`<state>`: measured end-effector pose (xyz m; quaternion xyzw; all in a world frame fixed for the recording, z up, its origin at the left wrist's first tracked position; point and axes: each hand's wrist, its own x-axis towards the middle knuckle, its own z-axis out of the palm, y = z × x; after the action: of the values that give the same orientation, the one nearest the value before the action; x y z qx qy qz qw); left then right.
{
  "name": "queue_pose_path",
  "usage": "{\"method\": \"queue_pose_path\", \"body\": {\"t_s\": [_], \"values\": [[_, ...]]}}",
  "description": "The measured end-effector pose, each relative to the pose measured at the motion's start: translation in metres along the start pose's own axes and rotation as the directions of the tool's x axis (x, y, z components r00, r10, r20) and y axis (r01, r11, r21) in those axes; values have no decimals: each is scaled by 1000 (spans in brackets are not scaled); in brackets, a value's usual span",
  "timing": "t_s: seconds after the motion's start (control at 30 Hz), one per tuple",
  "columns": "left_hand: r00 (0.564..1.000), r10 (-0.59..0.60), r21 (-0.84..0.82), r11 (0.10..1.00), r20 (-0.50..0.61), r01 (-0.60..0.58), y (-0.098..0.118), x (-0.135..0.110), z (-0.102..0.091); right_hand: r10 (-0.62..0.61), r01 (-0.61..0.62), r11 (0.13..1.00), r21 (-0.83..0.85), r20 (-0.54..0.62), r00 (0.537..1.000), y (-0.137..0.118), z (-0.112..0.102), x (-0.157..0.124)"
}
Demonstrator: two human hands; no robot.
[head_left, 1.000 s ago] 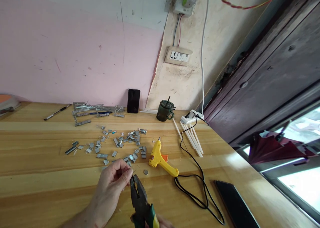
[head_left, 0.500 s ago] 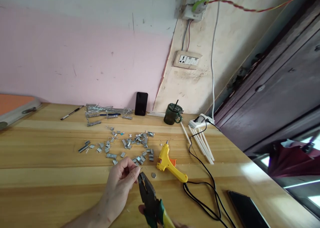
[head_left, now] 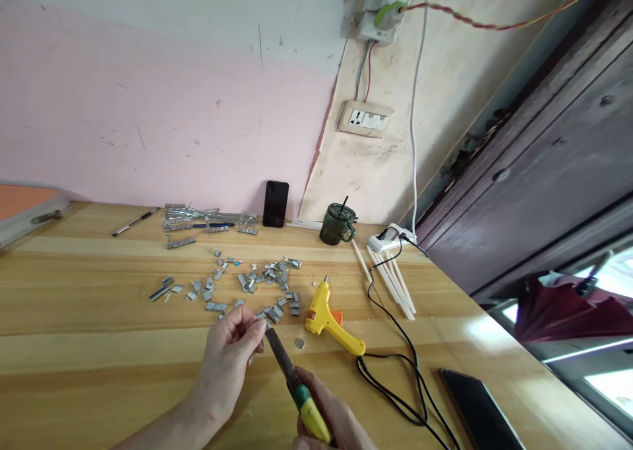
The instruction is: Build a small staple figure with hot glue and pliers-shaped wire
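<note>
My left hand [head_left: 230, 354] is closed in a pinch over the table; a small piece seems to be between thumb and forefinger, too hidden to name. Wrapped around the yellow and green handles of a pair of pliers [head_left: 283, 360] is my right hand [head_left: 333, 414]. The jaws, seen edge-on, point up and left, their tip meeting the left fingertips. Just beyond lie many small grey metal pieces [head_left: 273, 313], some bent like clips. A round silver disc [head_left: 299, 343] rests to the right of the plier tip.
Right of the hands lies a yellow glue gun [head_left: 324, 315] with its black cable [head_left: 413, 371]. White glue sticks [head_left: 393, 282], a power strip [head_left: 393, 239] and a dark mug [head_left: 337, 225] stand behind. One phone [head_left: 275, 203] leans on the wall, another phone [head_left: 479, 407] lies right. Metal rods [head_left: 212, 216] lie at the back.
The pliers have turned from showing their flat jaws to edge-on, and my right hand has come further into view. My left hand has shifted slightly left, along with the whole view.
</note>
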<state>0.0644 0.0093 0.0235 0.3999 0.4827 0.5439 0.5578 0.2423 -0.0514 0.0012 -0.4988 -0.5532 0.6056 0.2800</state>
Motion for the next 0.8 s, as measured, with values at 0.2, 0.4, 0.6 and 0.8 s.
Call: {"method": "queue_pose_path", "body": {"t_s": [0.2, 0.4, 0.6, 0.8], "values": [[999, -33, -69, 997, -9, 33, 1, -1, 2, -109, 61, 809, -585, -48, 993, -4, -4, 12], [997, -79, -147, 986, 4, 78, 1, -1, 2, -333, 55, 355, -933, -71, 940, -9, -15, 5], [982, -159, -241, 954, 99, 178, 2, -1, 4, -440, 98, 254, -962, -25, 897, -16, -30, 1], [963, -209, -242, 938, 170, 247, 7, -3, 4, -129, 67, 708, -703, -34, 991, -25, -27, -1]]}}
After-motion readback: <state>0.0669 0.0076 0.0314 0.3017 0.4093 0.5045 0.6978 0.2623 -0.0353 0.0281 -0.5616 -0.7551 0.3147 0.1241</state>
